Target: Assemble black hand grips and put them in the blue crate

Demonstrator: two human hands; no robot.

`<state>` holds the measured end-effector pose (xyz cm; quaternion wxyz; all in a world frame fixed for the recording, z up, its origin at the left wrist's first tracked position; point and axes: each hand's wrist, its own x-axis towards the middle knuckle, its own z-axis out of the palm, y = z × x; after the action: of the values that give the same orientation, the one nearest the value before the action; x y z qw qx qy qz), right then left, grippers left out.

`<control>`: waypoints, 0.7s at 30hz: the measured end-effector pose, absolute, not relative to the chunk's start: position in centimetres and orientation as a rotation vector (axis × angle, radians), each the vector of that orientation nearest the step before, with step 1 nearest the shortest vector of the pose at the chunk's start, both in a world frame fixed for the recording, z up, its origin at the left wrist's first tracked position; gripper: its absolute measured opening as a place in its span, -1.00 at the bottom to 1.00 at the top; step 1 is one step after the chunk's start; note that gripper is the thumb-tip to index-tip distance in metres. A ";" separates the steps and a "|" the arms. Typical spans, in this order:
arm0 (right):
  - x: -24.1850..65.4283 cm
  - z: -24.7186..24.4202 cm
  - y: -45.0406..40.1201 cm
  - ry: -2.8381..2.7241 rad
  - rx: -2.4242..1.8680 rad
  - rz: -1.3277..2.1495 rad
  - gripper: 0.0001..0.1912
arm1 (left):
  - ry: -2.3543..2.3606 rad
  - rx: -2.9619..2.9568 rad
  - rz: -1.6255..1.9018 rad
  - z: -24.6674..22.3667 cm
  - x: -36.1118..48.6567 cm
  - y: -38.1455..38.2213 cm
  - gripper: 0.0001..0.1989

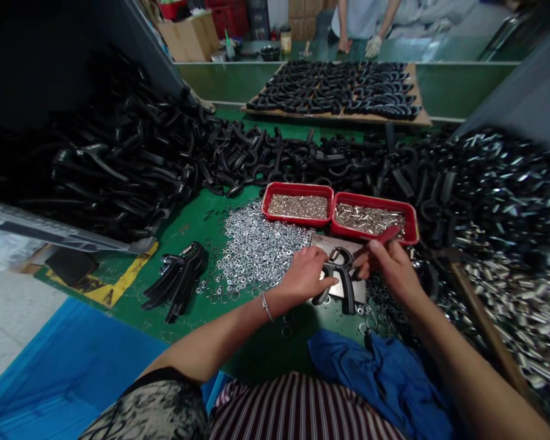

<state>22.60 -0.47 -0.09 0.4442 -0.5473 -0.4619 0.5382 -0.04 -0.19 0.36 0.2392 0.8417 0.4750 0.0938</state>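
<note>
- Lighting: dim overall, brightest at the far bench (440,49).
- Glare: highlights on the washers (256,250) and metal tubes (522,287).
- Shadow: upper left corner nearly black.
- Distortion: wide-angle bending at edges; slight softness throughout.

Red trays (297,190), green table (197,223), blue cloth (376,366), black handles (178,281).

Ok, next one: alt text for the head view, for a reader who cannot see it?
A person's left hand and right hand hold a black hand-grip part over a metal plate on a green table. Around them lie a heap of washers, two red trays of small metal parts and piles of black handles.
</note>
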 end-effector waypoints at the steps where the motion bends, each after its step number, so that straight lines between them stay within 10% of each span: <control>1: 23.5 -0.5 -1.0 -1.174 -1.440 1.327 -0.59 | 1.294 2.309 0.259 0.3 -0.1 -0.4 -0.48; 7: 30.0 1.8 -2.8 -1.906 -2.071 0.777 -0.51 | 1.175 2.430 0.382 2.1 -1.8 1.4 -0.47; 21: 13.5 3.8 15.9 -2.755 -1.385 0.029 -0.89 | 1.591 2.647 -0.230 4.4 -5.2 16.3 -0.70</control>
<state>13.51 15.86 3.78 0.0290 -0.4490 -0.8930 0.0094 -5.22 16.35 4.45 0.0223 0.8545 0.5137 -0.0742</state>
